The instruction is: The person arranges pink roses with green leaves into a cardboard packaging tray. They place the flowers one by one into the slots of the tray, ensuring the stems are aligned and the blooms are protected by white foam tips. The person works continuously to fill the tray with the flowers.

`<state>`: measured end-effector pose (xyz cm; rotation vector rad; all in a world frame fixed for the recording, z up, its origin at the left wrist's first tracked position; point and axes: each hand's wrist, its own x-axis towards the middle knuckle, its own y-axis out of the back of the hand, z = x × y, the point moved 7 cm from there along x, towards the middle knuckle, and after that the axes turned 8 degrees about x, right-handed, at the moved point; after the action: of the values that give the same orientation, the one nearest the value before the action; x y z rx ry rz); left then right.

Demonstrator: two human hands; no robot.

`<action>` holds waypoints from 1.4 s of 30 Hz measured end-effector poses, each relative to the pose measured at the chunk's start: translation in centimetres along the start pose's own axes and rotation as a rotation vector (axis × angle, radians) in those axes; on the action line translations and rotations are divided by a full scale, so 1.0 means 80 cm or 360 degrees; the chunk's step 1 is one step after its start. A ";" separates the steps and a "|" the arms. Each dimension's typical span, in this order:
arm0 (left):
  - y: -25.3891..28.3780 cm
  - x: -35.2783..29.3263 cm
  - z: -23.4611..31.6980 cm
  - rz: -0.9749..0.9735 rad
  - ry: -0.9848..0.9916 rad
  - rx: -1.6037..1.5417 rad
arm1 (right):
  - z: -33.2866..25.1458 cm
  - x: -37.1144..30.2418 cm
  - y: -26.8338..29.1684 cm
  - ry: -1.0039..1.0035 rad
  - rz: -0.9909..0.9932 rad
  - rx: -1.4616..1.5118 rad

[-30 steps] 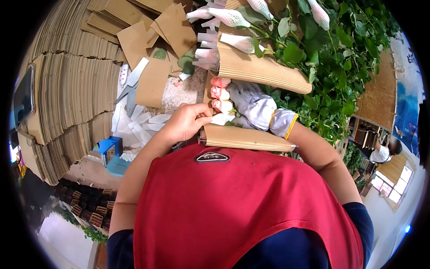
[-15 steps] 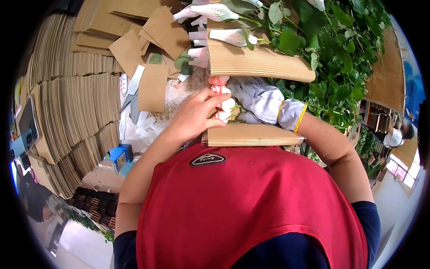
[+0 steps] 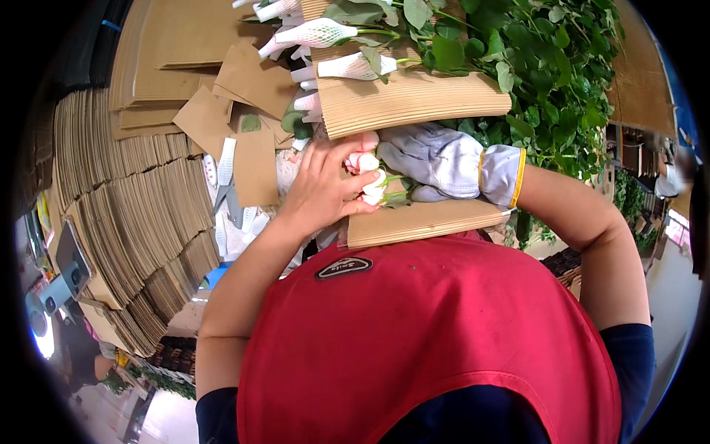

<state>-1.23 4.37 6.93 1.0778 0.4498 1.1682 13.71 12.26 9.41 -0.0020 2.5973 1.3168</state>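
Pale pink-and-white rose blooms (image 3: 367,162) | in a row at the left edges of two tan corrugated cardboard flaps (image 3: 429,223), in the gap between them | bare left hand (image 3: 318,185): fingers spread, touching the blooms; right hand (image 3: 436,161), gloved grey-white with yellow trim: at the thin green stems (image 3: 393,177); cannot tell whether it grips
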 end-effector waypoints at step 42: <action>-0.053 0.014 -0.034 0.0162 0.0591 -0.0770 | 0.033 0.012 -0.002 -0.0247 0.0603 -0.0381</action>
<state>-0.76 6.61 2.30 0.4692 0.3719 1.4821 13.30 14.34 7.61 0.5531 2.3696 1.6695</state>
